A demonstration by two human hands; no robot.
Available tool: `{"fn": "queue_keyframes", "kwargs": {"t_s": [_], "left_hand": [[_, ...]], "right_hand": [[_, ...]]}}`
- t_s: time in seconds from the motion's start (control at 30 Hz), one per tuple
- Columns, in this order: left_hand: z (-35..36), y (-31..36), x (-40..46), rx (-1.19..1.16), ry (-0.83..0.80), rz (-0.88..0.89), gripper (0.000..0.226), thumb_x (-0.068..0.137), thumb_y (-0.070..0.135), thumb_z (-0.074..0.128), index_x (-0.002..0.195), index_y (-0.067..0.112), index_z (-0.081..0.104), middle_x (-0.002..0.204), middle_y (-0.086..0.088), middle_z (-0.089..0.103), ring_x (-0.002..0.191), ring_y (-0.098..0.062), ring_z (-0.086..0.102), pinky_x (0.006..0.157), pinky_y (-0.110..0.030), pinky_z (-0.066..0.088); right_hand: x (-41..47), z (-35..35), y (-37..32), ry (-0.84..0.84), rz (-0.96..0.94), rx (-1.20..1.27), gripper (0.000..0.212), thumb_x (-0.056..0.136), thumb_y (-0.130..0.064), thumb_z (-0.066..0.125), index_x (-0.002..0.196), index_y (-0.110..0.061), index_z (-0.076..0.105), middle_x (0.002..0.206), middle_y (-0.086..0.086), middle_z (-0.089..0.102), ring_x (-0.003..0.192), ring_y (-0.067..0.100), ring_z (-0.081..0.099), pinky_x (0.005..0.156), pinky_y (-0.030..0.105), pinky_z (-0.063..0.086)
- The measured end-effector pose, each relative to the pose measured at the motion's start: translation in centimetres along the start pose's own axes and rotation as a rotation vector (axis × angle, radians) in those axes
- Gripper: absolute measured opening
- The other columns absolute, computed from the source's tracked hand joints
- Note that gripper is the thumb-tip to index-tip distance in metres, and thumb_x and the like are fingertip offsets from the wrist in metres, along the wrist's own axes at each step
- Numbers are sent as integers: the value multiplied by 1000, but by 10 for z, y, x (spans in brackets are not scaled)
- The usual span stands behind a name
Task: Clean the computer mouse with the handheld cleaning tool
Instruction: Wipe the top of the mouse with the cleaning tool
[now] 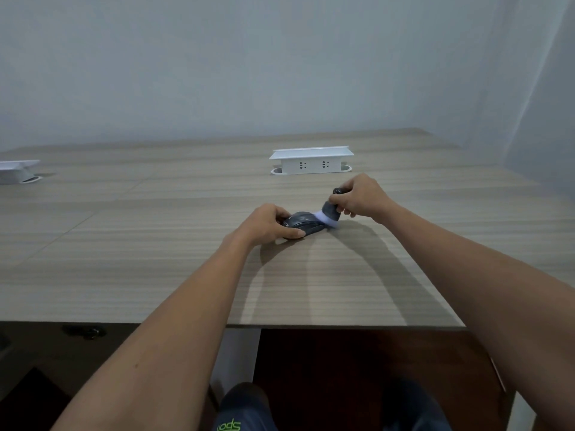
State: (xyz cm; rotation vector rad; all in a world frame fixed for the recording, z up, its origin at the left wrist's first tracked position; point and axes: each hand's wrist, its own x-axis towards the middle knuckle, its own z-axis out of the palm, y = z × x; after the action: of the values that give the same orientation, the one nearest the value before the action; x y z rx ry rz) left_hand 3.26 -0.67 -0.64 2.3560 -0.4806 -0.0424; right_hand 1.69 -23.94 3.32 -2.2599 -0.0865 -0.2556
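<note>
A dark grey computer mouse (306,224) lies on the wooden desk (155,244), a little right of the middle. My left hand (269,223) grips its left end, thumb along the near side. My right hand (361,197) holds the cleaning tool (330,210), a dark handle with a white brush head. The tool is tilted down to the left, and its white head presses against the mouse's right end. Fingers hide most of the handle.
A white pop-up socket box (312,161) stands on the desk just behind my hands. A second white box (17,171) sits at the far left edge. The desk's front edge runs below my forearms, and a pale wall rises behind.
</note>
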Motion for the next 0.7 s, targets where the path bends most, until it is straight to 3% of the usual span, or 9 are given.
{"fn": "queue_keyframes", "kwargs": {"t_s": [0.13, 0.3, 0.4, 0.6, 0.7], "left_hand": [[0, 0, 1, 14, -1, -1, 38, 76, 37, 86, 106, 15, 79, 71, 11, 68, 63, -4, 58, 59, -20, 40], [1, -1, 1, 6, 9, -10, 30, 77, 35, 85, 93, 11, 77, 56, 13, 56, 49, -1, 46, 53, -20, 35], [1, -2, 0, 7, -1, -2, 35, 77, 37, 85, 101, 14, 78, 68, 7, 67, 58, -4, 55, 55, -19, 41], [1, -2, 0, 1, 7, 9, 37, 76, 39, 85, 105, 16, 79, 71, 9, 69, 62, -5, 58, 59, -20, 43], [1, -2, 1, -5, 0, -10, 35, 76, 39, 85, 100, 15, 78, 69, 7, 67, 62, -9, 56, 58, -23, 42]], "right_hand": [[-2, 7, -16, 1, -66, 28, 15, 82, -12, 66, 69, -5, 70, 62, 9, 66, 46, 12, 55, 40, 17, 44], [-5, 11, -32, -111, -115, 94, 17, 82, -12, 66, 66, -9, 69, 62, 6, 65, 48, 11, 55, 45, 21, 46], [-3, 5, -24, -68, -93, 31, 15, 81, -12, 65, 68, -4, 70, 60, 7, 65, 48, 13, 55, 43, 20, 46], [2, 5, -5, 4, -64, -94, 21, 78, -10, 65, 72, 10, 69, 69, 24, 72, 53, 20, 59, 39, 19, 45], [0, 8, -16, -16, -104, -18, 20, 80, -12, 65, 73, 6, 70, 65, 17, 69, 50, 16, 58, 41, 20, 47]]}}
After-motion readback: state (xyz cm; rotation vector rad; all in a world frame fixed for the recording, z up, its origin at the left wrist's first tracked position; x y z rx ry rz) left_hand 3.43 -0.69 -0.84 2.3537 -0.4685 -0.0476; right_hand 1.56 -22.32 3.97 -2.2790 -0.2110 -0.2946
